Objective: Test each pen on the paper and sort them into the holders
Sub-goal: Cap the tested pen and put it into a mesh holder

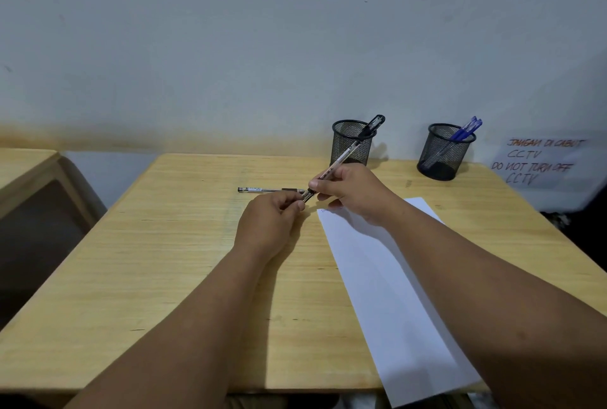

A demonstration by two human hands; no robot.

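My right hand (353,190) grips a clear-barrelled black pen (341,158) that slants up toward the left mesh holder (351,142). At the pen's lower end my left hand (274,219) pinches its cap or tip. Another black pen (262,190) lies flat on the wooden table (164,260), just beyond my left hand. A white paper sheet (387,293) lies under my right forearm, with faint marks at its far corner. The left holder has a black pen in it. The right mesh holder (443,152) contains blue pens (466,129).
A handwritten CCTV notice (538,158) is taped to the wall at the far right. A second wooden table (23,172) stands to the left across a gap. The wall runs directly behind both holders.
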